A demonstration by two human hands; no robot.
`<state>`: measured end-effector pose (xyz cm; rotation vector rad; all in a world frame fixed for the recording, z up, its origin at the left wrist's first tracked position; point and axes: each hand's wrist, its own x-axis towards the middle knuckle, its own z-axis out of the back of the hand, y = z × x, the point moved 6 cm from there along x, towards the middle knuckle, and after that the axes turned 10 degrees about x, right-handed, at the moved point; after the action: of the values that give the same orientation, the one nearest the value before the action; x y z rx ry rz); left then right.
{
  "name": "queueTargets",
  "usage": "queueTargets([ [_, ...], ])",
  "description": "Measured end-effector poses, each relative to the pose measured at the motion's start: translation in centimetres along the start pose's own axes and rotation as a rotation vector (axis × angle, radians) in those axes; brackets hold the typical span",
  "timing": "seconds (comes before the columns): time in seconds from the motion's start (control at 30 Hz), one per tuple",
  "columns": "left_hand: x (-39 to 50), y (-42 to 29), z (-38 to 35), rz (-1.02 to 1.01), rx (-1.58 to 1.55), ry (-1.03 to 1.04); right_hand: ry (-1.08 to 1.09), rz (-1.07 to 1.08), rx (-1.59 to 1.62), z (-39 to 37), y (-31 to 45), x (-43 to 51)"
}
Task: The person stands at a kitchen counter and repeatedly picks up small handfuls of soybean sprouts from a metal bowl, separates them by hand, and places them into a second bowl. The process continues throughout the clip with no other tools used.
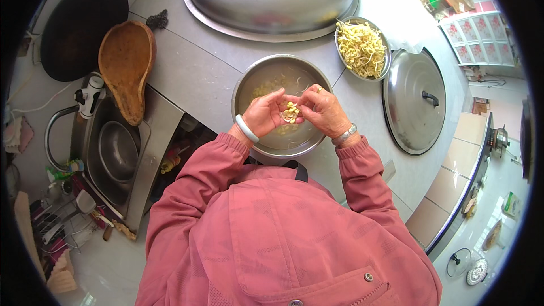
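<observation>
My left hand (267, 111) is cupped, palm up, over a round metal basin (241, 86) of water. In its palm lies a small clump of bean sprouts (290, 113) with yellow heads and pale stems. My right hand (321, 109) is beside it, thumb and fingertips pinched together at the clump's edge; whether a sprout is between them is too small to tell. More sprouts and loose bits lie in the water below, partly hidden by my hands. To the upper right, a metal bowl (386, 64) holds a heap of bean sprouts (361, 49).
A large domed metal lid (272, 12) stands at the back of the tiled counter. At right lies a flatter metal lid (412, 102) with a black handle. On the left are a wooden gourd-shaped scoop (127, 59), a sink (138, 174) with a metal bowl (119, 151), and a faucet (51, 136).
</observation>
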<state>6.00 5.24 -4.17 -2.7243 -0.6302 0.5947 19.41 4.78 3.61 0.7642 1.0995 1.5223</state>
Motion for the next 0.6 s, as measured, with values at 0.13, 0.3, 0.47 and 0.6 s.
queueTargets([
  [0.13, -0.1, 0.2, 0.2, 0.031, -0.014, -0.006, 0.019, 0.014, -0.002, -0.5, -0.1, -0.2],
  [0.3, -0.2, 0.4, -0.1, 0.056, -0.042, 0.049, 0.097, 0.043, -0.186, -1.4, -0.9, 0.1],
  [0.47, -0.2, 0.3, -0.4, 0.060, -0.033, 0.039, 0.046, 0.100, -0.130, -1.0, -0.3, 0.3],
  [0.6, -0.2, 0.3, -0.1, 0.070, -0.022, 0.002, -0.005, -0.077, 0.044, 0.0, -0.6, -0.1],
])
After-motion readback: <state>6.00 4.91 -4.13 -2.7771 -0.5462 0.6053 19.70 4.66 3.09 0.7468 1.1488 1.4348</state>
